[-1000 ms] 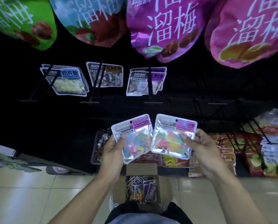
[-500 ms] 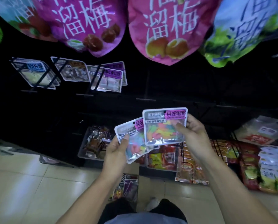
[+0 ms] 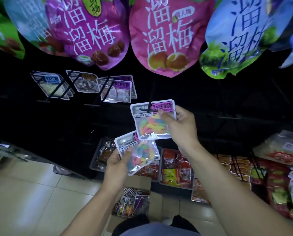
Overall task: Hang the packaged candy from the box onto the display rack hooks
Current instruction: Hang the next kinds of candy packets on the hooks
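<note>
right hand point(image 3: 179, 128) pinches a glossy, rounded-corner candy pouch point(image 3: 152, 123) against a thin black hook point(image 3: 146, 109); at 7 o'clock, left hand point(image 3: 116, 169) grips another crinkly clear pouch point(image 3: 139, 155).

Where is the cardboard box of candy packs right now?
The cardboard box sits on the floor at bottom centre, below the left hand and its candy pack.
</note>
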